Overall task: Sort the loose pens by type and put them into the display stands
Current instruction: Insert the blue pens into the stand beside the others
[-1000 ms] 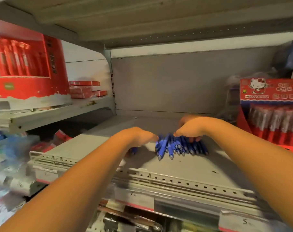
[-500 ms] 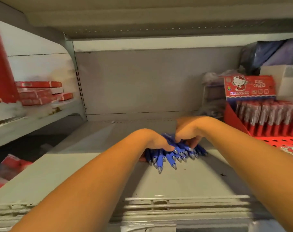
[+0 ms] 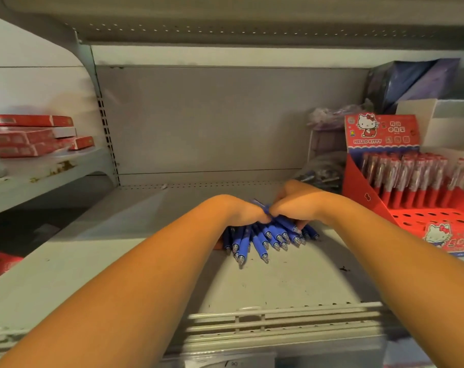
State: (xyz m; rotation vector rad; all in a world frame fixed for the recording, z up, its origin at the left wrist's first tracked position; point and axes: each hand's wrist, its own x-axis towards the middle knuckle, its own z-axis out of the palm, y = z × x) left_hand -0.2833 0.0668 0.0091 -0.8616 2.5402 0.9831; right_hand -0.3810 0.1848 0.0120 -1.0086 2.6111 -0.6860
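Right at the middle of the grey shelf [image 3: 146, 261] lies a bunch of blue pens [image 3: 265, 241], fanned out with their clear tips pointing toward the camera. Both hands come down on the far ends of those pens. The left hand [image 3: 240, 211] curls its fingers over the bunch from the left, and the right hand [image 3: 292, 205] curls over it from the right. The knuckles of the two hands nearly touch, and one pen shows in the narrow gap between them. Exactly how many pens each hand grips cannot be told. To the right of the pens stands a red Hello Kitty display stand [image 3: 379, 134], holding upright red pens [image 3: 411, 176], with open holes in its front rows. Far to the left of the pens, on a separate shelf, sits a stack of red boxes [image 3: 31, 134].
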